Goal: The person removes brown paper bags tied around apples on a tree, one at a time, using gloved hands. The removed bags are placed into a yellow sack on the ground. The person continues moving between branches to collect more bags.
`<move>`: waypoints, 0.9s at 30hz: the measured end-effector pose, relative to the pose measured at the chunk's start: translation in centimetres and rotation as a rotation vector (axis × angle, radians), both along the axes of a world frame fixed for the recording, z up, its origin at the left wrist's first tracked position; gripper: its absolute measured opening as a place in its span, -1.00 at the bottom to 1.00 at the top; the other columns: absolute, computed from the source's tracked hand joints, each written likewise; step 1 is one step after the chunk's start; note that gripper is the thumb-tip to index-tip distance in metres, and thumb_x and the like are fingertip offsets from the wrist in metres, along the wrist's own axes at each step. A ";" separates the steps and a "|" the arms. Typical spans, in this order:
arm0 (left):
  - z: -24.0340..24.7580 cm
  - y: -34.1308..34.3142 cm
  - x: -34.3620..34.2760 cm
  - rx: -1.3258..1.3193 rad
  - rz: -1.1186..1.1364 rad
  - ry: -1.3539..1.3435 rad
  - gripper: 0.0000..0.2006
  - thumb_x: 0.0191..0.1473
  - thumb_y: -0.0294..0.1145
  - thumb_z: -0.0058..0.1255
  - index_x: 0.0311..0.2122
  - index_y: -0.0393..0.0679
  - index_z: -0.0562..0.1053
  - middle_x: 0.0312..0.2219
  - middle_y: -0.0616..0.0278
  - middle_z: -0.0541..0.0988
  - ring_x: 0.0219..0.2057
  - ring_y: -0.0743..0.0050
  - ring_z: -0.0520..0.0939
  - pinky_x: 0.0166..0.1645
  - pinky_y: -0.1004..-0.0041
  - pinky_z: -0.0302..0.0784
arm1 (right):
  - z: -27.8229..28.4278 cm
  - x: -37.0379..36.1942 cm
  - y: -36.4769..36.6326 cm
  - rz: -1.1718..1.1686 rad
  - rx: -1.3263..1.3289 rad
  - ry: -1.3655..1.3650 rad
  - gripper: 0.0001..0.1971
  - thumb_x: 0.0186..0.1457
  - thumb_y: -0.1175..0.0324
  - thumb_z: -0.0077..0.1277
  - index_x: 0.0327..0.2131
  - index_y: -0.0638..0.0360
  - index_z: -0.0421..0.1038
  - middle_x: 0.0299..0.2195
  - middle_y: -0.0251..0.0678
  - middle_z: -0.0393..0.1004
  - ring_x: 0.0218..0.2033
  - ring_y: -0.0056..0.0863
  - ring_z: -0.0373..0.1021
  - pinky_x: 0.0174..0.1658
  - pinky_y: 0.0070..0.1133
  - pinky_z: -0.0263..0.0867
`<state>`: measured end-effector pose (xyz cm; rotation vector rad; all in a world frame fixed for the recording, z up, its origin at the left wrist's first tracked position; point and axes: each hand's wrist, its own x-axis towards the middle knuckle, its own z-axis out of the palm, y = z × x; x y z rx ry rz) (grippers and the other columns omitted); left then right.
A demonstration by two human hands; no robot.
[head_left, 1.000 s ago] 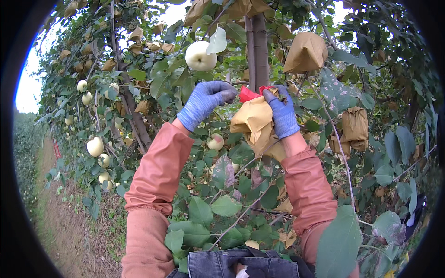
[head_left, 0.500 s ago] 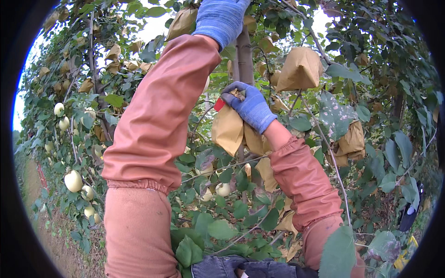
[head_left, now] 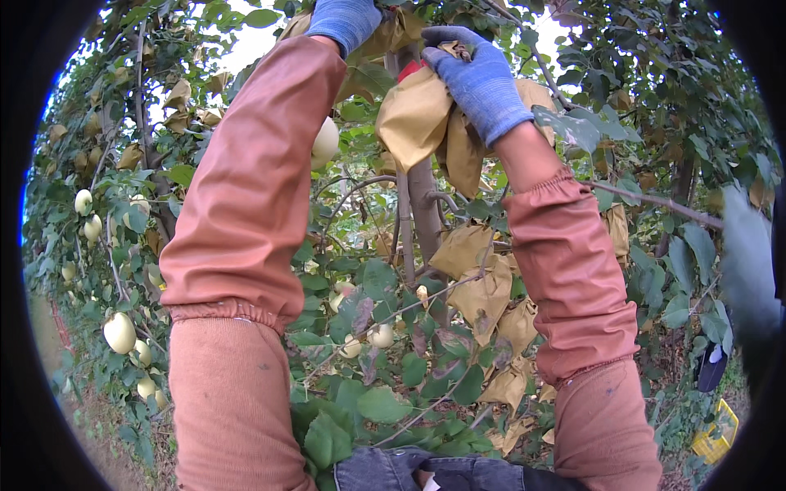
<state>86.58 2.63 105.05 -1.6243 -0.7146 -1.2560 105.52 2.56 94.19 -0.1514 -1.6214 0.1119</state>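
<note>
My right hand (head_left: 485, 86), in a blue knit glove, is closed around the gathered tops of several tan paper fruit bags (head_left: 412, 123). They hang down from its fingers and palm. A small red patch (head_left: 411, 70) shows at the top of the front bag. My left hand (head_left: 344, 20), also gloved in blue, is raised to the upper edge of the picture. Its fingers are cut off or hidden. Right beside it is another tan paper bag (head_left: 395, 31) up in the branches. A pale apple (head_left: 326, 142) hangs just right of my left sleeve.
Grey-brown trunks (head_left: 424, 209) rise behind the bags. More paper bags (head_left: 483, 290) hang lower among the leaves. Pale apples (head_left: 119, 333) hang at the left. A thin branch (head_left: 655, 200) crosses at the right, and a yellow crate (head_left: 715, 432) stands at the lower right.
My right hand has risen with its bags, up near my left hand. My left hand has shifted a little left and up. The bag that hung at the upper right is now mostly hidden.
</note>
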 end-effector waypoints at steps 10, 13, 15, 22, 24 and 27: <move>0.2 -0.3 0.2 0.081 -0.038 0.128 -0.77 -0.04 -0.38 0.00 -0.21 -0.12 0.45 -0.36 -0.10 0.58 -0.29 -0.15 0.59 -0.18 0.14 0.48 | 8.0 -3.1 3.5 -0.347 0.318 -0.118 -0.69 0.10 0.27 -0.02 -0.08 0.09 0.48 -0.11 -0.16 0.52 -0.06 -0.26 0.44 -0.03 -0.49 0.34; 0.1 0.2 -0.8 0.108 0.040 0.067 -0.77 -0.03 -0.39 -0.03 -0.20 -0.09 0.46 -0.37 -0.07 0.58 -0.29 -0.14 0.60 -0.18 0.14 0.50 | 9.3 -3.6 1.0 -0.707 0.158 -0.301 -0.69 0.12 0.19 -0.06 -0.13 0.06 0.52 -0.14 -0.21 0.55 -0.11 -0.27 0.47 -0.05 -0.47 0.36; -1.6 -0.5 0.2 -0.004 0.067 0.005 -0.76 -0.04 -0.40 -0.03 -0.19 -0.07 0.46 -0.37 -0.06 0.59 -0.29 -0.13 0.60 -0.18 0.15 0.50 | 8.8 -2.8 1.7 -0.866 0.132 -0.355 -0.68 0.12 0.13 -0.11 -0.19 0.02 0.55 -0.16 -0.22 0.56 -0.14 -0.26 0.49 -0.05 -0.43 0.37; -1.6 -0.3 -0.2 0.024 0.113 -0.054 -0.75 -0.10 -0.49 -0.05 -0.24 -0.04 0.51 -0.36 -0.03 0.60 -0.28 -0.10 0.60 -0.17 0.16 0.50 | 10.4 -3.1 8.6 -0.889 0.267 -0.185 -0.73 0.15 0.26 -0.16 -0.21 0.03 0.54 -0.18 -0.20 0.55 -0.18 -0.30 0.49 -0.08 -0.42 0.37; -1.5 -0.6 -0.1 0.042 0.050 -0.086 -0.74 -0.11 -0.51 -0.06 -0.25 -0.04 0.52 -0.38 -0.02 0.60 -0.28 -0.09 0.60 -0.17 0.16 0.49 | 11.9 -2.1 10.9 -1.084 0.601 -0.327 -0.72 0.15 0.34 -0.21 -0.20 0.07 0.52 -0.20 -0.16 0.53 -0.18 -0.26 0.46 -0.06 -0.42 0.35; -1.9 -0.2 -1.7 -0.031 -0.051 -0.145 -0.81 -0.12 -0.52 -0.01 -0.33 -0.06 0.53 -0.42 -0.02 0.59 -0.33 -0.02 0.61 -0.21 0.22 0.50 | 11.6 -3.4 11.6 -1.008 0.718 -0.309 -0.74 0.14 0.38 -0.17 -0.16 0.12 0.50 -0.21 -0.19 0.54 -0.16 -0.31 0.46 -0.08 -0.46 0.37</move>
